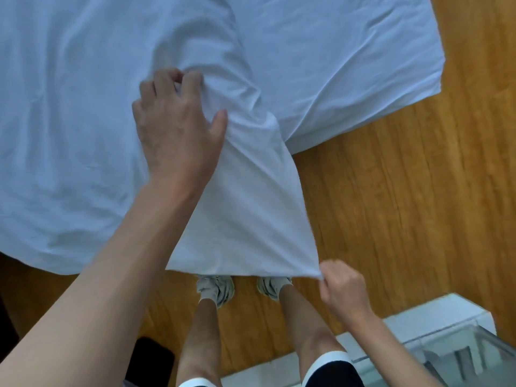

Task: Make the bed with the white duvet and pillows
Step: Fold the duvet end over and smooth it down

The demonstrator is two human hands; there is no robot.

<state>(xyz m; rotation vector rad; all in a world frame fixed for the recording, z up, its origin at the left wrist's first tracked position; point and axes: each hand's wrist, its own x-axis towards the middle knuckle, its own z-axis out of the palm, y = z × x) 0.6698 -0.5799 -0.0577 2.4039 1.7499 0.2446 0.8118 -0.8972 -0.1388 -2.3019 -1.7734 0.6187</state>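
Note:
A white duvet (69,121) covers the left and upper part of the view, wrinkled and spread over the bed. My left hand (176,124) grips a bunch of its fabric near the middle, fingers curled into the cloth. A corner of the duvet (245,219) is stretched down toward me into a taut triangle. My right hand (342,289) pinches the tip of that corner in a closed fist. A second white panel (349,65) lies flat at the upper right, over the bed's edge. No pillows are in view.
Wooden floor (405,191) runs along the right and below the bedding. My feet in light shoes (243,286) stand just under the stretched corner. A white and glass piece of furniture (446,339) sits at the lower right. A dark object (150,358) lies at the bottom left.

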